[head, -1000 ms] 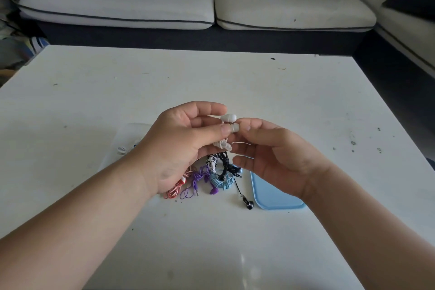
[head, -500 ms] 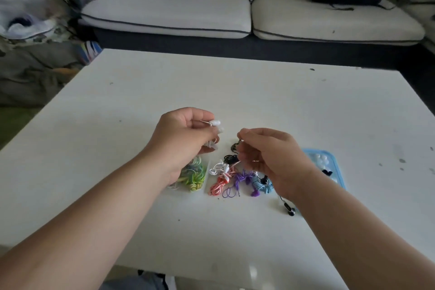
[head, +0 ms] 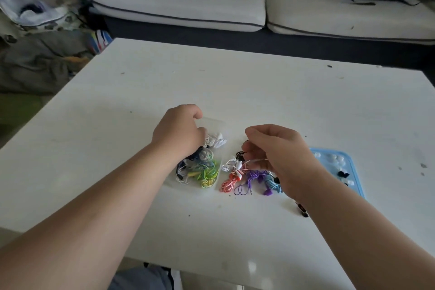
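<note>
My left hand (head: pixel 179 133) is down in a clear plastic tray (head: pixel 213 122), its fingers curled on a white earphone bundle (head: pixel 216 142) at the tray's far end. Green, yellow, white and dark coiled earphones (head: pixel 206 172) fill the rest of the tray. My right hand (head: pixel 276 153) hovers over a loose pile on the table: red-white earphones (head: pixel 231 180), purple earphones (head: pixel 254 176) and light blue earphones (head: pixel 270 183). Its fingertips pinch a thin white cable (head: pixel 253 161) that runs from this pile.
A light blue lid (head: pixel 354 172) with white ear tips lies right of the pile. A black earbud (head: pixel 301 210) sits by my right forearm. All rests on a white table (head: pixel 259 92). A white sofa (head: pixel 188 4) stands beyond, clutter at far left.
My left hand has dropped from mid-air into the clear tray with the white earphones. The right hand has moved apart from it and lower over the pile. The camera has turned left.
</note>
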The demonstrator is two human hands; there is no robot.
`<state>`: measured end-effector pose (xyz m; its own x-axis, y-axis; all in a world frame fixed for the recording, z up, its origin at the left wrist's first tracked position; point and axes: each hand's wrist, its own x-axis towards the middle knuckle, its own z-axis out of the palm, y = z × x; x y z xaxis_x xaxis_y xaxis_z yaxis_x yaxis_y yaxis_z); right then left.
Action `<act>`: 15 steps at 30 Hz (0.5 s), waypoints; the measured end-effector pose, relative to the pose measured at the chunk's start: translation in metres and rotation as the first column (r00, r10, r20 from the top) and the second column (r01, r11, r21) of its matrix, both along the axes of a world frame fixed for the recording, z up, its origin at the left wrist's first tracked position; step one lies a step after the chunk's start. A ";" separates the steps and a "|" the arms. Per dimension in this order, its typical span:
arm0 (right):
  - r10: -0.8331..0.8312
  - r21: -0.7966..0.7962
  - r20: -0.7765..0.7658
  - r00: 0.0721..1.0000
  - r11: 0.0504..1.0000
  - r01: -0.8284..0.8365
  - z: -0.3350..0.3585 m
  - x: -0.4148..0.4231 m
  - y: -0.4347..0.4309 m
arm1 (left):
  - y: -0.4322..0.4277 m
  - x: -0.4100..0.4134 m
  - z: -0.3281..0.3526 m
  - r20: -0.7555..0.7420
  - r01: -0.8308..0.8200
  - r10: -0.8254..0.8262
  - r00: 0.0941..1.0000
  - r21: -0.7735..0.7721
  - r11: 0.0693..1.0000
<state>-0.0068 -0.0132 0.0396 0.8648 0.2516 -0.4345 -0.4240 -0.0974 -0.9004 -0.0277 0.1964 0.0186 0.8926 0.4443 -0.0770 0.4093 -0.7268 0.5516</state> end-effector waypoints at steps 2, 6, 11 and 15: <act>0.002 0.000 0.001 1.000 1.000 -0.002 0.001 0.000 -0.003 | 0.000 -0.004 0.004 -0.030 0.011 -0.007 1.000 0.132 0.991; -0.021 -0.009 0.028 0.999 1.000 0.021 0.005 0.002 -0.009 | -0.017 -0.010 0.016 0.024 0.107 -0.120 0.993 0.298 0.949; -0.016 -0.168 0.115 0.993 0.985 0.035 0.005 0.004 -0.030 | -0.067 -0.017 0.030 0.102 0.387 -0.409 0.907 0.182 0.904; 0.109 -0.419 0.181 0.977 0.908 -0.024 -0.001 0.004 -0.052 | -0.104 -0.020 0.012 -0.184 0.632 -0.609 0.771 0.111 0.767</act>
<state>-0.0027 -0.0654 0.0386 0.9307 0.1468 -0.3351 -0.2226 -0.4997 -0.8371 -0.0481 0.0924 0.0305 0.9636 -0.1878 -0.1901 -0.1034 -0.9181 0.3827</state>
